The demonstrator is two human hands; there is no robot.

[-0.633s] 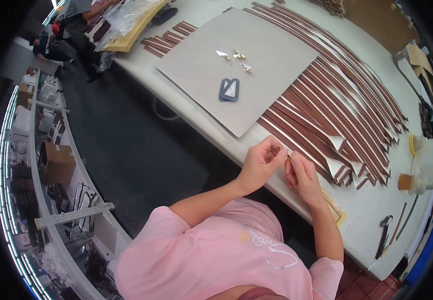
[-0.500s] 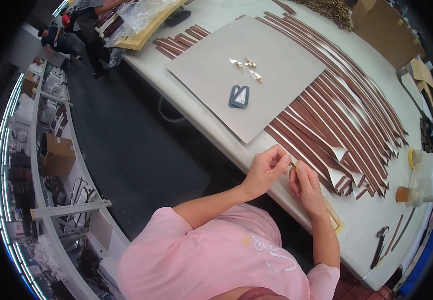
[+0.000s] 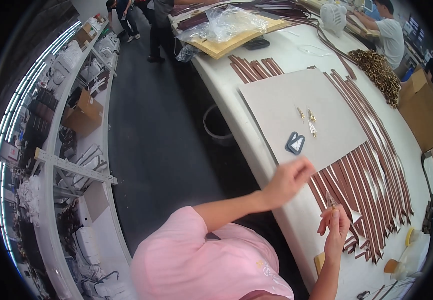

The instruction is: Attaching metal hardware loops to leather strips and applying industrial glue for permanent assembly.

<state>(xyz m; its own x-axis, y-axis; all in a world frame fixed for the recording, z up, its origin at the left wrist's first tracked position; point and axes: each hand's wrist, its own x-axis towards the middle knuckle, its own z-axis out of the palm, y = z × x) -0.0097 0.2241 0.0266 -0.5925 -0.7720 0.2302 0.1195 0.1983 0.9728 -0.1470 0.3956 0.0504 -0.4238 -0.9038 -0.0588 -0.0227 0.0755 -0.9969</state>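
My right hand (image 3: 335, 226) is closed in a pinch near the table's front edge. Between its fingertips is a small gold-coloured fitting with a clear, pointed part (image 3: 330, 201) sticking up. To the left and farther off, my left hand (image 3: 291, 181) hangs over the near edge of a grey board (image 3: 276, 110); motion smears its curled fingers, and whether they hold anything is unclear. Several similar gold fittings (image 3: 312, 120) with pale triangular parts lie on the board. Two overlapping dark grey rounded tags (image 3: 295, 143) with pale centres lie nearer my left hand.
Many long brown strips (image 3: 371, 200) cover the white table (image 3: 236, 105) beside and under the board. A heap of brass-coloured rings (image 3: 376, 70) and a cardboard box (image 3: 421, 110) stand far right. Shelving (image 3: 76, 165) lines the left aisle. Other people work farther off.
My hands, close together before, are now apart: the left has moved toward the board, the right keeps the fitting. The view has swung left, so the table appears farther right.
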